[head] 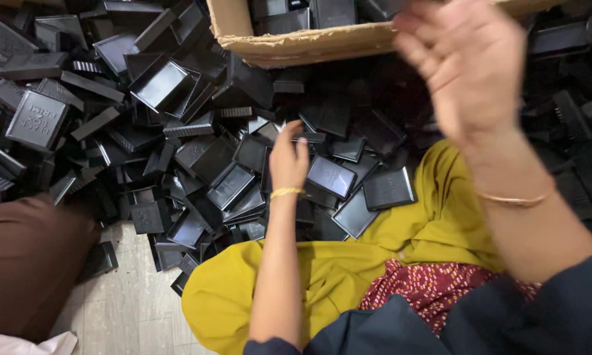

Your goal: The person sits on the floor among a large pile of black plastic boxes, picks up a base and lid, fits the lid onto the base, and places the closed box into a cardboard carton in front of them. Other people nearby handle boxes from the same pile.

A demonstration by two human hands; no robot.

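Left hand (288, 161) rests fingers-down on glossy black plastic lids (210, 158); its grip is unclear. Right hand (467, 66), blurred, empty, spreads open near torn cardboard box (296, 45).

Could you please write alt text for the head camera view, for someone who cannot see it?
A person's left hand reaches into a large pile of black plastic lids on the floor, while the blurred right hand is raised, fingers spread, near a torn cardboard box holding more lids. Yellow fabric covers the person's lap.
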